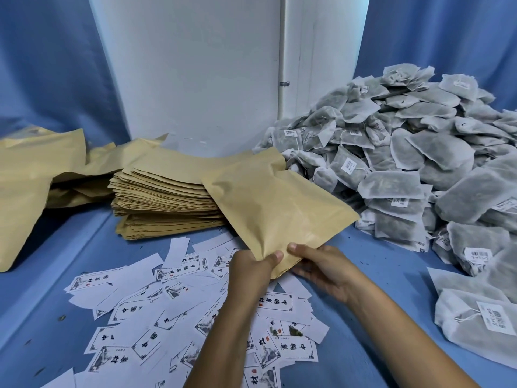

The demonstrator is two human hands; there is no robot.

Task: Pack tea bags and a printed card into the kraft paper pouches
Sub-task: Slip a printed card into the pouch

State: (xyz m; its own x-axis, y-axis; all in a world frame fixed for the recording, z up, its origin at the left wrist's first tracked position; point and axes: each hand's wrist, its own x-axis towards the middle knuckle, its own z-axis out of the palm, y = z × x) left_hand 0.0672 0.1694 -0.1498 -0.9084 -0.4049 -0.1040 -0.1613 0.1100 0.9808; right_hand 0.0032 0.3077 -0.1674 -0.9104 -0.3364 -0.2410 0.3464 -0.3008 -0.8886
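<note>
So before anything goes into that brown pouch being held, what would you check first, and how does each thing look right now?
1. Pouch held: ok. The left hand and right hand both pinch the near end of the kraft pouch.
2. Pouch mouth open: cannot tell; the hands cover that end.
3. Pouch still empty: cannot tell, though it looks flat.
4. Tea bags at hand: ok. The tea bag pile lies at the right.
5. Cards at hand: ok. Printed cards lie scattered under the arms.
6. Spare pouches: ok. A pouch stack sits behind the cards.

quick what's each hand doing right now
Left hand: pinching the kraft pouch at its near corner.
Right hand: gripping the same corner.
</note>
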